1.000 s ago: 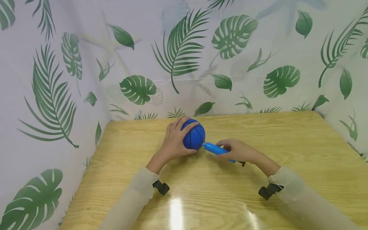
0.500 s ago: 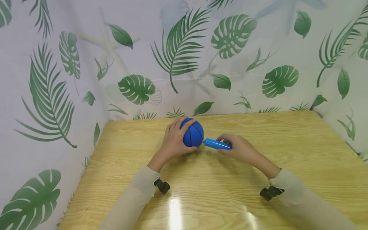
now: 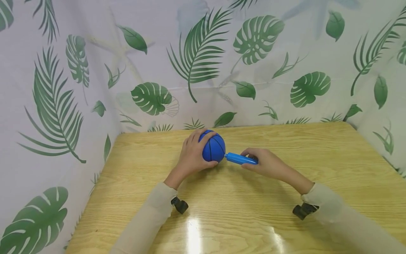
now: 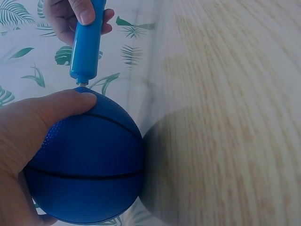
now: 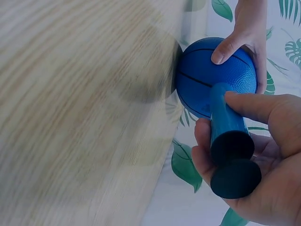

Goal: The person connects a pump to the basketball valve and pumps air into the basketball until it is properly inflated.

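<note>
A small blue basketball (image 3: 214, 148) with black seams sits on the table, its far left side covered by my left hand (image 3: 191, 151). That hand grips it, fingers over the top and thumb (image 4: 70, 104) along the near side. My right hand (image 3: 264, 163) holds a blue ball pump (image 3: 239, 159) by its barrel, between thumb and fingers. The pump's narrow metal tip (image 4: 83, 85) meets the ball's right side; how deep it goes cannot be seen. In the right wrist view the pump's black handle (image 5: 236, 179) lies close behind the barrel's black end.
The wooden table (image 3: 241, 211) runs under both hands. A white cloth backdrop (image 3: 279, 91) with green leaf prints rises behind and along the sides. A small black camera (image 3: 179, 205) is strapped at the left wrist, another camera (image 3: 304, 210) at the right.
My right hand has raised the pump's rear end, so it lies more level, and its black handle is now hidden from the head view. The left hand keeps its grip on the basketball.
</note>
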A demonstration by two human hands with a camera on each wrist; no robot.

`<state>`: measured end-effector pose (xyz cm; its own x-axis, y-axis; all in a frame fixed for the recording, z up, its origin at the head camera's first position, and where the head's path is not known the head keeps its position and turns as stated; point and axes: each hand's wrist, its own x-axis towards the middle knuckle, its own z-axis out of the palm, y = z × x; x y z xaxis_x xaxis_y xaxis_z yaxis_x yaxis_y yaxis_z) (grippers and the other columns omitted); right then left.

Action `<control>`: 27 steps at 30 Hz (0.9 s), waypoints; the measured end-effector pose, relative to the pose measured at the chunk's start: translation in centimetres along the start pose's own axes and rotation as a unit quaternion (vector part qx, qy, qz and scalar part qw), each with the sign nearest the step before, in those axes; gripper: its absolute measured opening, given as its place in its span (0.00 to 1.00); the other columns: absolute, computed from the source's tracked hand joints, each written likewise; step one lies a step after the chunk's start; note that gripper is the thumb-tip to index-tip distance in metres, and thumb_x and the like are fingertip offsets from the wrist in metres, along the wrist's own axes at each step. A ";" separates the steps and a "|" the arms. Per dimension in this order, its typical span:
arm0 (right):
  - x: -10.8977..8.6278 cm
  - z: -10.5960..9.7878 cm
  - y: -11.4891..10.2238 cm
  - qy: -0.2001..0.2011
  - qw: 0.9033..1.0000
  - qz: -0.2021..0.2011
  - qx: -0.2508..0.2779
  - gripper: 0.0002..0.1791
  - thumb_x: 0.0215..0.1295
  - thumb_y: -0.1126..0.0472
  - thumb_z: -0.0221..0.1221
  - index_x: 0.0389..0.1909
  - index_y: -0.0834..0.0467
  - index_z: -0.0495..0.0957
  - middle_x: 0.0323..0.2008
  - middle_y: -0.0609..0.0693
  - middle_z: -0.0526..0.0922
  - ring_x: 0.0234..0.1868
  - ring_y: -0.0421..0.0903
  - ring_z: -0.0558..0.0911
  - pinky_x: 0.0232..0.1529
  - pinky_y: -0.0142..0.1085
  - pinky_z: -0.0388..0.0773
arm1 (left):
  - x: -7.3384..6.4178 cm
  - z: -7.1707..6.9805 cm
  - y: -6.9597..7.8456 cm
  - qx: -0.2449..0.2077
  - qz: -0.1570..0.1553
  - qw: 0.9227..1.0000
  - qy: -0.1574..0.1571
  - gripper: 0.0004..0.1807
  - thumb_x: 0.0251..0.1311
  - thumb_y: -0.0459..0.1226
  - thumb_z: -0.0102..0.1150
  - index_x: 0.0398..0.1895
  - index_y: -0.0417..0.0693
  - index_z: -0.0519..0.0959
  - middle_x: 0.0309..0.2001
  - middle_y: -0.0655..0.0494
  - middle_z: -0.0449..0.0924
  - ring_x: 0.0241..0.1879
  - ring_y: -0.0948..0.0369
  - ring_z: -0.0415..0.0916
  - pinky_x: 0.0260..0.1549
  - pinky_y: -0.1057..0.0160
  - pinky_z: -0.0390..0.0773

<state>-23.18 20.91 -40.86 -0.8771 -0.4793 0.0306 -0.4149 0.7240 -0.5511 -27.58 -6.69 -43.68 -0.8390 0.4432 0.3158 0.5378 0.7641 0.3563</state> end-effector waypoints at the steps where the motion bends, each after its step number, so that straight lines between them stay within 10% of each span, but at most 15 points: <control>1: 0.0 0.0 0.0 -0.002 1.000 -0.002 0.003 0.18 0.69 0.59 0.65 0.53 0.65 0.80 0.35 0.52 0.85 0.33 0.42 0.79 0.35 0.37 0.76 | 0.0 0.0 0.0 0.000 -0.001 1.000 -0.001 0.53 0.47 0.56 0.79 0.76 0.65 0.60 0.77 0.50 0.54 0.77 0.45 0.53 0.71 0.37 0.61; 27: -0.2 -0.9 0.2 -0.028 0.999 -0.022 -0.003 0.17 0.70 0.57 0.64 0.51 0.67 0.81 0.34 0.50 0.84 0.30 0.41 0.75 0.32 0.33 0.72 | 0.1 0.3 -0.2 0.008 -0.009 1.000 0.004 0.52 0.47 0.54 0.79 0.75 0.65 0.61 0.77 0.49 0.56 0.76 0.45 0.54 0.70 0.37 0.63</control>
<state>-23.32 21.57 -40.18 -0.8429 -0.5380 0.0091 -0.4550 0.7036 -0.5459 -27.81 -6.63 -43.92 -0.8478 0.4257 0.3162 0.5212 0.7791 0.3485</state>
